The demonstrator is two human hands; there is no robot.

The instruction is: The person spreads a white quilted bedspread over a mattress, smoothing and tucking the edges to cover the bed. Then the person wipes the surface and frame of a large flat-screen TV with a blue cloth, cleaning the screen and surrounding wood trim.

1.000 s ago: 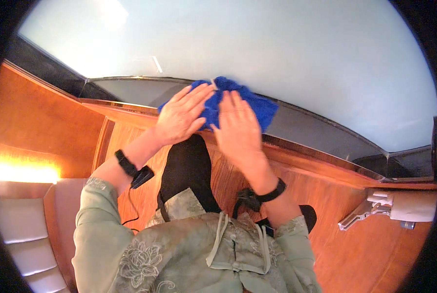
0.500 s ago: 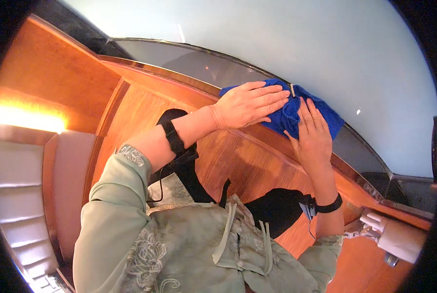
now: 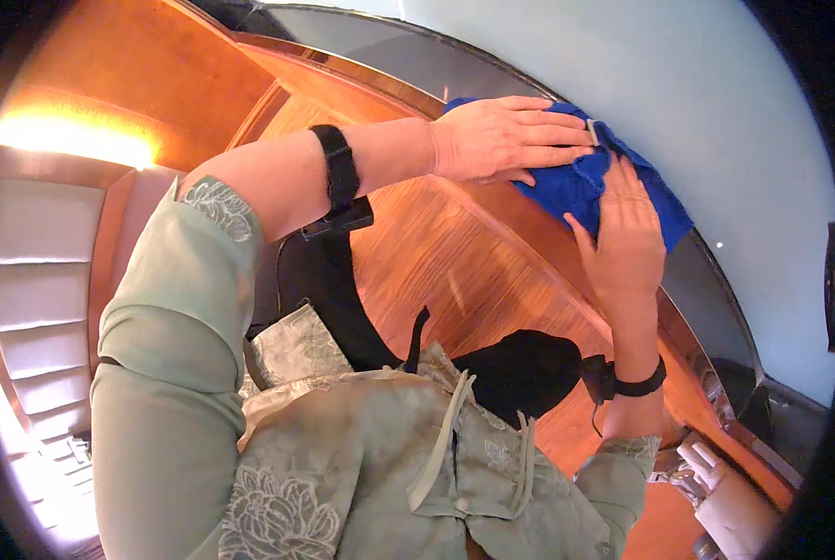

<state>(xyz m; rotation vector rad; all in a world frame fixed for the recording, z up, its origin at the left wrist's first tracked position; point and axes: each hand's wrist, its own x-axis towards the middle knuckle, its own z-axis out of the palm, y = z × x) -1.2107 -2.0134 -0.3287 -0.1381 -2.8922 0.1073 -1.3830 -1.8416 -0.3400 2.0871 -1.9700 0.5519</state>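
Observation:
A crumpled blue cloth (image 3: pixel 581 184) lies over the dark grey band (image 3: pixel 380 49) beside a large pale blue surface (image 3: pixel 660 84). My left hand (image 3: pixel 506 140) rests flat on the cloth's left part, fingers stretched toward the right. On its right part, my right hand (image 3: pixel 627 219) lies with fingers pointing away from me and the thumb apart. A small pale tag (image 3: pixel 593 132) shows on the cloth near my left fingertips. What is under the cloth is hidden.
A reddish wood rim and wood-grain surface (image 3: pixel 445 271) run below the band. At left, a padded pale panel (image 3: pixel 39 224) stands under a bright light strip (image 3: pixel 77 140). A beige roll-shaped object with metal fittings (image 3: pixel 735 504) is at lower right.
Both hands and the cloth sit higher and farther right in the picture, while the whole view has also shifted. My hands stay flat on the cloth.

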